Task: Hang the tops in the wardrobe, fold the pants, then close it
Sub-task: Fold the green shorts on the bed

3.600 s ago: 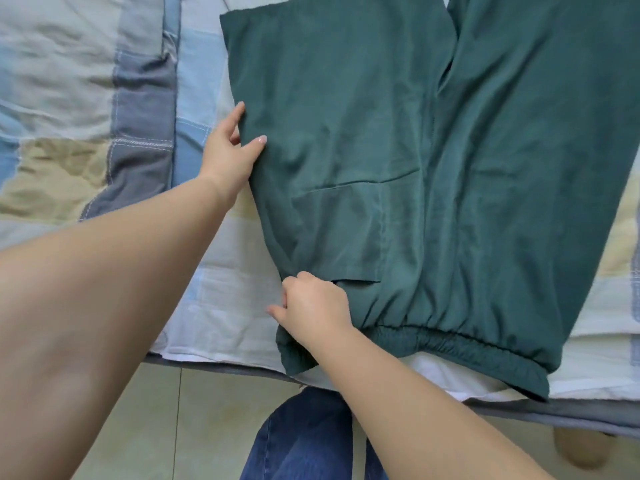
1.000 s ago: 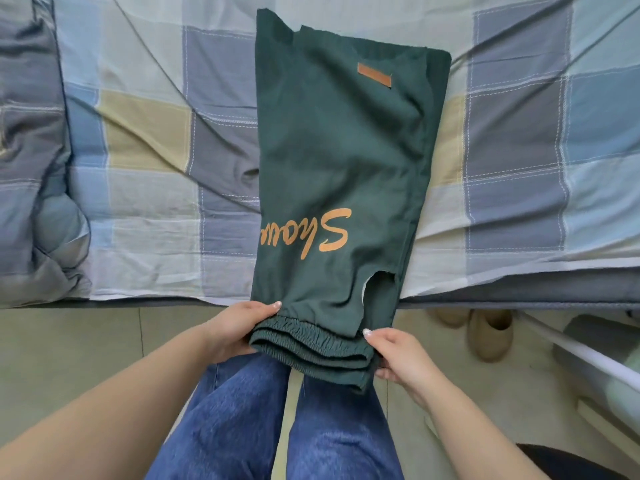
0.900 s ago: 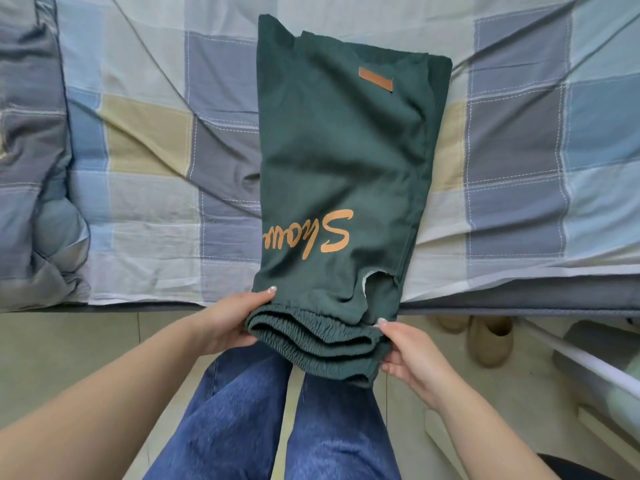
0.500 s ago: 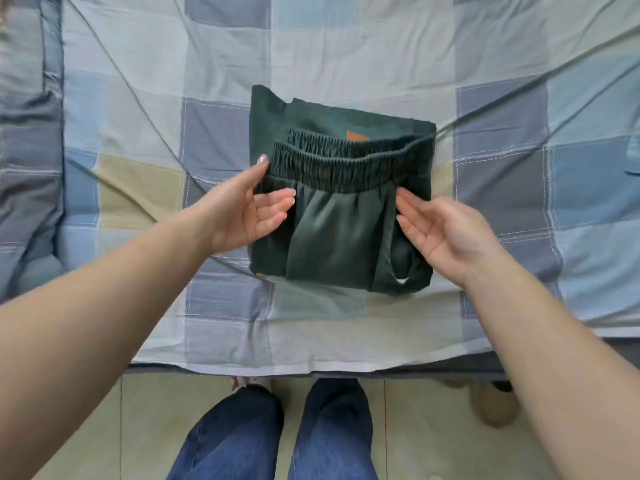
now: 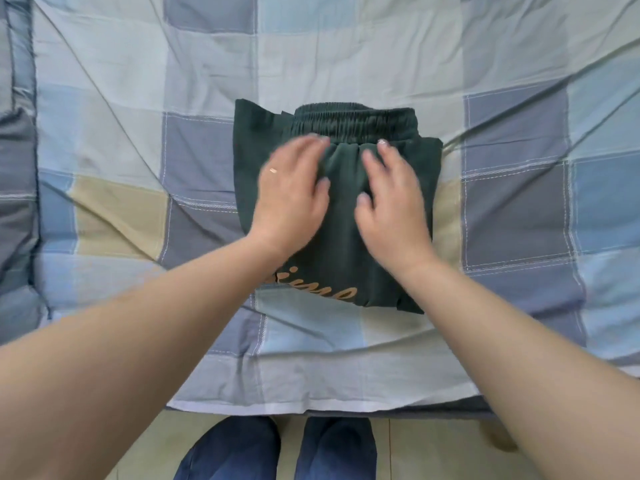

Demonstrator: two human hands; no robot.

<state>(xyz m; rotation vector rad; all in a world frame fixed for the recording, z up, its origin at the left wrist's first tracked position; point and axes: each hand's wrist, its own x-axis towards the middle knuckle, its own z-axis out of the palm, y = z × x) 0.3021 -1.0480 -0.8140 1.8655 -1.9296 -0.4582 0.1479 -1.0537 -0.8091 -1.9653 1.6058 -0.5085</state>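
Observation:
The dark green pants (image 5: 341, 258) lie folded into a compact rectangle on the checked bedsheet (image 5: 346, 64), the elastic waistband at the far edge and orange lettering along the near edge. My left hand (image 5: 291, 195) lies flat, palm down, on the left half of the fold, fingers straight, a ring on one finger. My right hand (image 5: 391, 202) rests flat on the right half beside it, fingertips near the waistband. Both hands press on the cloth and neither grips it. No wardrobe or tops are in view.
A bunched grey-blue quilt (image 5: 17, 185) lies along the left edge of the bed. The bed's near edge (image 5: 311, 408) runs across below my arms, with pale floor tiles and my jeans-clad legs (image 5: 277, 448) under it.
The pants were folded in half lengthwise, then their waistband end was carried up over the legs. My hands, open at either side half a second ago, now lie flat on top.

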